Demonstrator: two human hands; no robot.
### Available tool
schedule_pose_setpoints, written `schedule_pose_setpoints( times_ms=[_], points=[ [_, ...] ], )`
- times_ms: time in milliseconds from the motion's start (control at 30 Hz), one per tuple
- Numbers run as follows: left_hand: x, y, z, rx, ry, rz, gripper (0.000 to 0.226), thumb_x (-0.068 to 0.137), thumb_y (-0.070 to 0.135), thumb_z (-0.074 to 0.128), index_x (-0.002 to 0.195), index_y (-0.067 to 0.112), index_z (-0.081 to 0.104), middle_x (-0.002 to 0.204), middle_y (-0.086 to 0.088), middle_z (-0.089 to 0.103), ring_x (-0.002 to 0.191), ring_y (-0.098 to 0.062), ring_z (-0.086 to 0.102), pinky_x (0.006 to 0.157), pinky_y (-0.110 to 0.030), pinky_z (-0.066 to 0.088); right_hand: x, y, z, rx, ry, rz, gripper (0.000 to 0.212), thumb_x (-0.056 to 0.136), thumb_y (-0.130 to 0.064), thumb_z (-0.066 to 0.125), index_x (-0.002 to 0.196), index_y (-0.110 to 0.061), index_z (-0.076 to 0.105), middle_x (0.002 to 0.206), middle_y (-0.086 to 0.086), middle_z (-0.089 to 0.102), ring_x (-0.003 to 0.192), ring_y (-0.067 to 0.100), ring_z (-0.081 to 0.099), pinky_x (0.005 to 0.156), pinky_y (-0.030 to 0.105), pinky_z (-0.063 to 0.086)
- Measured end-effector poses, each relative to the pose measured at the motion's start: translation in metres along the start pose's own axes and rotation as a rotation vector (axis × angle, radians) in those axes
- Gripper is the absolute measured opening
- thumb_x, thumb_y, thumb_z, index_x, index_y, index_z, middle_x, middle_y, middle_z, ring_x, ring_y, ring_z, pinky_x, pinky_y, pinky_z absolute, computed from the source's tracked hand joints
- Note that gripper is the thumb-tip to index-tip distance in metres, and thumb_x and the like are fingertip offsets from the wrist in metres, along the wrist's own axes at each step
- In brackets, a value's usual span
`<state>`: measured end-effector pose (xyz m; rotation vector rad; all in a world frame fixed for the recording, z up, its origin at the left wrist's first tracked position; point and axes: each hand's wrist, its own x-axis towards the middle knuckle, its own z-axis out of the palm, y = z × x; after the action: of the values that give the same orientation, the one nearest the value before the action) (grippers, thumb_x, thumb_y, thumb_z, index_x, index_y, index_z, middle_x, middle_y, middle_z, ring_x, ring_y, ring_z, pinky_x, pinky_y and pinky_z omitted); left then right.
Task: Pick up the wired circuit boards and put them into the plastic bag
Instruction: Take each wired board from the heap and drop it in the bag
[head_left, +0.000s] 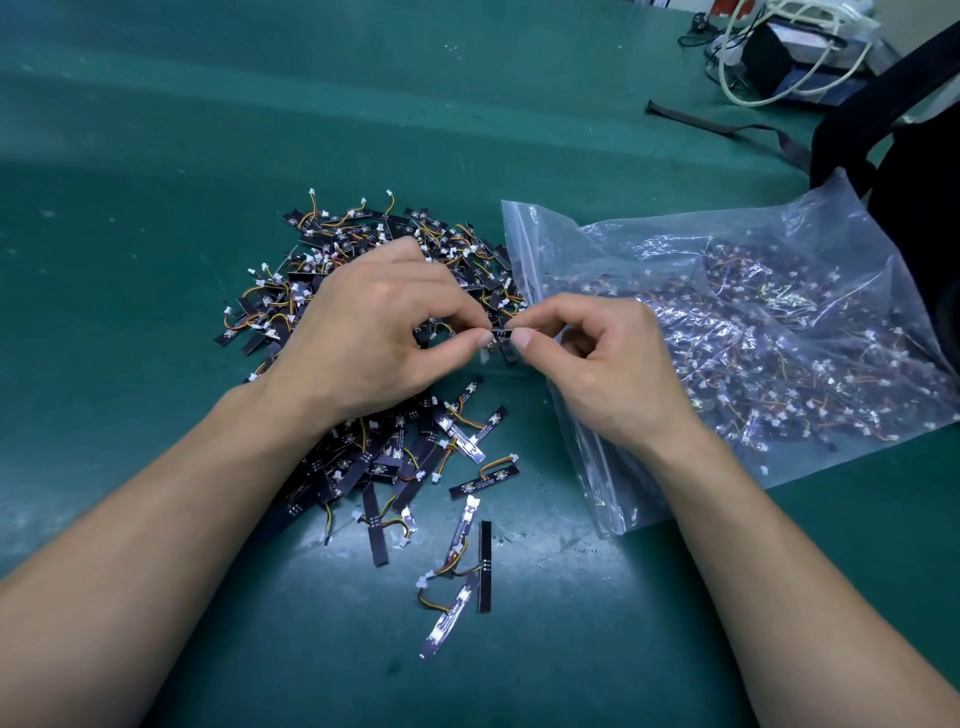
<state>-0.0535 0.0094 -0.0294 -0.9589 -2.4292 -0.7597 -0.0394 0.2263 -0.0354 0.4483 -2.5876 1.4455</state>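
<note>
Green matting (156, 156) carries a heap of wired circuit boards (374, 457) just left of the plastic bag (727, 322). Above the heap, beside the bag's mouth, the left hand (363, 332) and right hand (597, 364) both pinch one board (501, 333). Its trailing wires could snag neighbours and drag them out, or catch on the zip lip. No legible writing.

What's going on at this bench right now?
A person is bagging wired circuit boards. The left hand and right hand pinch one board between them over the loose pile on the green table. The plastic bag lies at the right, already holding many boards, its mouth facing the pile.
</note>
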Motion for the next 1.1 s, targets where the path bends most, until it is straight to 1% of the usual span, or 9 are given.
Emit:
schedule_pose_setpoints(
  times_ms=[67, 167, 233, 433, 567, 700, 767, 867, 1100],
  points=[
    [0.0001, 0.0001, -0.0001, 0.008, -0.005, -0.011, 0.01, 0.093, 0.026, 0.073, 0.089, 0.018, 0.079, 0.083, 0.005, 0.072, 0.074, -0.024, 0.054, 0.069, -0.042, 0.049, 0.0, -0.001, -0.0007, 0.022, 0.025, -0.004, 0.006, 0.082, -0.03, 0.071, 0.085, -0.03, 0.076, 0.063, -0.021, 0.061, 0.047, 0.008, 0.036, 0.048, 0.016, 0.031],
    [0.0004, 0.0002, 0.0002, 0.012, -0.016, -0.023, 0.012, 0.093, 0.025, 0.072, 0.087, 0.017, 0.078, 0.081, 0.004, 0.071, 0.074, -0.022, 0.052, 0.07, -0.041, 0.048, -0.0004, -0.0008, -0.0008, 0.01, 0.03, -0.015, 0.006, 0.082, -0.027, 0.077, 0.088, -0.026, 0.077, 0.063, -0.021, 0.061, 0.046, 0.008, 0.038, 0.047, 0.015, 0.031],
    [0.0006, 0.0001, -0.0002, 0.01, -0.019, -0.031, 0.013, 0.092, 0.025, 0.071, 0.086, 0.016, 0.078, 0.08, 0.004, 0.071, 0.074, -0.021, 0.051, 0.07, -0.04, 0.048, -0.0004, -0.0003, -0.0003, -0.024, 0.024, -0.028, 0.007, 0.083, -0.023, 0.079, 0.085, -0.029, 0.076, 0.063, -0.023, 0.062, 0.046, 0.009, 0.039, 0.047, 0.014, 0.031],
    [0.0004, 0.0008, 0.0005, -0.009, -0.032, -0.044, 0.014, 0.093, 0.028, 0.07, 0.088, 0.018, 0.078, 0.081, 0.005, 0.071, 0.075, -0.022, 0.052, 0.071, -0.042, 0.048, 0.0012, 0.0031, -0.0006, -0.038, 0.038, -0.081, 0.01, 0.084, -0.024, 0.076, 0.079, -0.033, 0.074, 0.067, -0.02, 0.063, 0.046, 0.006, 0.04, 0.049, 0.012, 0.031],
    [0.0, 0.0003, 0.0002, -0.022, -0.035, -0.044, 0.014, 0.092, 0.03, 0.07, 0.09, 0.019, 0.078, 0.082, 0.006, 0.071, 0.075, -0.022, 0.052, 0.07, -0.043, 0.049, 0.0015, 0.0048, -0.0013, -0.053, 0.042, -0.098, 0.006, 0.084, -0.024, 0.075, 0.08, -0.029, 0.076, 0.067, -0.02, 0.064, 0.046, 0.005, 0.042, 0.05, 0.012, 0.032],
    [0.0001, -0.0009, 0.0007, -0.023, -0.044, -0.025, 0.015, 0.093, 0.028, 0.069, 0.087, 0.016, 0.077, 0.08, 0.005, 0.07, 0.074, -0.021, 0.05, 0.071, -0.043, 0.049, 0.001, 0.0049, -0.0009, -0.054, 0.033, -0.095, 0.003, 0.083, -0.026, 0.076, 0.081, -0.028, 0.076, 0.068, -0.02, 0.065, 0.045, 0.006, 0.042, 0.05, 0.013, 0.033],
    [0.0003, -0.0011, 0.0009, -0.02, -0.04, -0.02, 0.016, 0.093, 0.027, 0.069, 0.085, 0.015, 0.076, 0.079, 0.005, 0.07, 0.074, -0.021, 0.05, 0.071, -0.041, 0.048, 0.0006, 0.0041, -0.0003, -0.045, 0.035, -0.083, 0.003, 0.083, -0.028, 0.076, 0.084, -0.031, 0.076, 0.069, -0.02, 0.065, 0.045, 0.008, 0.041, 0.049, 0.013, 0.033],
    [0.0004, -0.0012, 0.0014, -0.025, -0.039, -0.022, 0.016, 0.093, 0.027, 0.069, 0.085, 0.015, 0.076, 0.079, 0.005, 0.07, 0.074, -0.02, 0.049, 0.071, -0.041, 0.048, 0.0009, 0.0037, -0.0005, -0.05, 0.032, -0.079, 0.003, 0.085, -0.027, 0.077, 0.083, -0.029, 0.077, 0.069, -0.018, 0.066, 0.046, 0.016, 0.044, 0.049, 0.014, 0.034],
    [-0.0001, -0.0028, -0.0005, -0.037, -0.043, -0.051, 0.016, 0.092, 0.032, 0.067, 0.088, 0.02, 0.076, 0.082, 0.008, 0.07, 0.077, -0.019, 0.051, 0.072, -0.043, 0.048, 0.0018, 0.0055, 0.0006, -0.077, 0.038, -0.088, 0.008, 0.085, -0.026, 0.074, 0.079, -0.03, 0.073, 0.066, -0.024, 0.062, 0.049, 0.007, 0.045, 0.053, 0.012, 0.034]
  ],
)
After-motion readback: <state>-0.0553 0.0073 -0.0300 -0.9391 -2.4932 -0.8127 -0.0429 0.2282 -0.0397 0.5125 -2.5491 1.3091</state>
